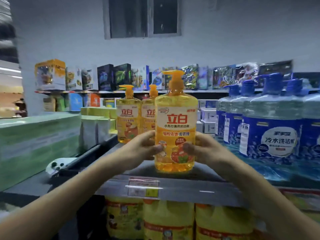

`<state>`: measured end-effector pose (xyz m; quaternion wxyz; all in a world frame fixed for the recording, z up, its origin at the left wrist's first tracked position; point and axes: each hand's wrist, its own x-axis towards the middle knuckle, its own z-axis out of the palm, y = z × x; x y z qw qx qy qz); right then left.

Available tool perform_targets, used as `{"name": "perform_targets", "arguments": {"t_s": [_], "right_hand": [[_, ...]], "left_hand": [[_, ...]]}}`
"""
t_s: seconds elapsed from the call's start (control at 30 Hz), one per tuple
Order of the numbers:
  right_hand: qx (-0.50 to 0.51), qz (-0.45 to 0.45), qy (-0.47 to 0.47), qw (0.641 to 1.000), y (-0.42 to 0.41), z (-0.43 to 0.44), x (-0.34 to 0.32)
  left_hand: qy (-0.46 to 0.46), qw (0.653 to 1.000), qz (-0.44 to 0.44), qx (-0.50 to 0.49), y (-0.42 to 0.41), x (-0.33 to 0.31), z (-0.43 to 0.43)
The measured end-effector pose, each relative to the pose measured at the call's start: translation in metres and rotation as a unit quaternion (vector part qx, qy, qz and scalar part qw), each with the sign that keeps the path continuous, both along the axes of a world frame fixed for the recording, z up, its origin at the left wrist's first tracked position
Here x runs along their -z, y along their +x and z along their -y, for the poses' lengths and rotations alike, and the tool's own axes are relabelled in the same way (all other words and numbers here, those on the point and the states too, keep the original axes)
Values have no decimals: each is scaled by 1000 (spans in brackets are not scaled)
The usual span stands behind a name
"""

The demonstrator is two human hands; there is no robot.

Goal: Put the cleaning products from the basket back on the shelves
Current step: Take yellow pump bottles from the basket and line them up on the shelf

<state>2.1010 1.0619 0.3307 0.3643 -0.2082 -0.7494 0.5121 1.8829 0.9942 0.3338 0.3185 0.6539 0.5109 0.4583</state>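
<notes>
Shelf (199, 186): bottle (175, 122) upright, maybe resting; spout (167, 73) left.

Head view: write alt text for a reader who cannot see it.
Left hand and right hand grip an upright orange pump bottle at the front of a shelf. Two matching bottles stand behind, blue bottles to its right.

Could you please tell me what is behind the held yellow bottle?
A left bottle and a right bottle, partly covered, stand behind the held bottle on the shelf. Anything directly behind is hidden.
</notes>
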Motion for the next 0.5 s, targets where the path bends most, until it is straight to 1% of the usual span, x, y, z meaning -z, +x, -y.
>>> {"name": "perform_targets", "arguments": {"t_s": [0.07, 0.27, 0.4, 0.43, 0.5], "right_hand": [[30, 14, -12, 999, -3, -7, 2], [106, 61, -29, 992, -4, -30, -2], [133, 103, -27, 985, -9, -48, -7], [141, 108, -23, 984, -11, -54, -8], [145, 120, -12, 982, -16, -62, -10]], "left_hand": [[-18, 999, -30, 0, -4, 2, -16], [-63, 998, -11, 20, 1, -3, -45], [-51, 998, -8, -32, 11, -2, -66], [-37, 997, -30, -54, 13, -1, -72], [-12, 988, -116, -100, 16, 1, -83]]}}
